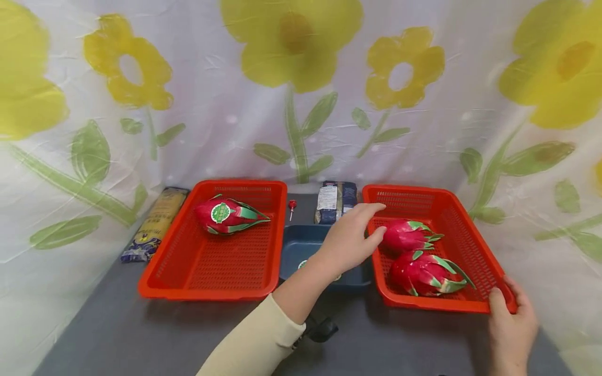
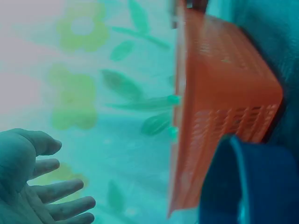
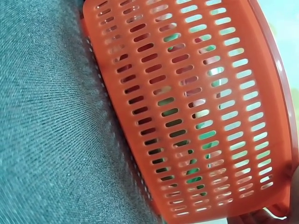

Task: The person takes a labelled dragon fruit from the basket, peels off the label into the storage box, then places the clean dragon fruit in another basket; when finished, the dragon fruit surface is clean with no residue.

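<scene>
The left hand (image 1: 350, 237) has its fingers loosely spread, thumb apart, holding nothing; the fingertips are near the left rim of the right basket (image 1: 432, 303). The right hand (image 1: 512, 324) grips that red basket's near right corner between thumb and fingers.

Inside the right basket lie 2 dragon fruits, just to the right of the left fingertips and leftward of the right fingers: the far dragon fruit (image 1: 405, 235) is the closer of the 2 to the left thumb, and the near dragon fruit (image 1: 425, 274) lies in front of it.

Below the left hand and wrist sits a blue tray (image 1: 298, 243), partly covered by that arm; a green-and-white label shows at the wrist, but what bears it is hidden.

Well to the left of the left fingers, the red left basket (image 1: 207, 293) holds 1 labelled dragon fruit (image 1: 232, 216) towards its far end. Beyond the left knuckles lie a dark packet (image 1: 328, 203) and, farther left, a lollipop (image 1: 292, 204).
</scene>
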`<state>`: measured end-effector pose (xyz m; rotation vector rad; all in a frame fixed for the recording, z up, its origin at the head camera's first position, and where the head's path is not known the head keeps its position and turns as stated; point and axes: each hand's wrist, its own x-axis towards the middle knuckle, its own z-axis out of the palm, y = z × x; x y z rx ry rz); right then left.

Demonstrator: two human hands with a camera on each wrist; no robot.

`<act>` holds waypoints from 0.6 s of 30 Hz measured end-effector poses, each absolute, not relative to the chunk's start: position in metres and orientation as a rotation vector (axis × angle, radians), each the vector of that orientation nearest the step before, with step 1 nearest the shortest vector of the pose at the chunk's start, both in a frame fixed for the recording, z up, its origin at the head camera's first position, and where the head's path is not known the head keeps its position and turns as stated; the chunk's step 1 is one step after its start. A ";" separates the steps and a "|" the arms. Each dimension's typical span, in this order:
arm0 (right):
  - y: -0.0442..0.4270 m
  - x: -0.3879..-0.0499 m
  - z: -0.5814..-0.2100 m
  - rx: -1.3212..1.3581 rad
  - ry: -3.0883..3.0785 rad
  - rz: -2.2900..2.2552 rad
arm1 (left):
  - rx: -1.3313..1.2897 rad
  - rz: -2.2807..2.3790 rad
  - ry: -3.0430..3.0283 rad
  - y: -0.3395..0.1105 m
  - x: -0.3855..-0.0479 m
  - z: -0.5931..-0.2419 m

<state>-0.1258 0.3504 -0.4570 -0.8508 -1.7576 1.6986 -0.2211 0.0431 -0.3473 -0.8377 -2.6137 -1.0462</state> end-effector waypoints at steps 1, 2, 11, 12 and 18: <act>0.351 -0.126 -0.457 -0.858 -1.763 1.699 | -0.820 -1.052 -2.592 0.034 -0.216 -0.346; 0.352 -0.126 -0.457 -0.865 -1.766 1.705 | -0.806 -1.045 -2.569 0.023 -0.210 -0.345; 0.353 -0.127 -0.456 -0.895 -1.780 1.691 | -0.598 -0.884 -2.395 -0.084 -0.162 -0.350; 0.354 -0.127 -0.456 -0.893 -1.784 1.688 | -0.566 -0.898 -2.376 -0.096 -0.156 -0.353; 0.353 -0.128 -0.456 -0.904 -1.781 1.672 | -0.333 -0.925 -2.237 -0.168 -0.120 -0.380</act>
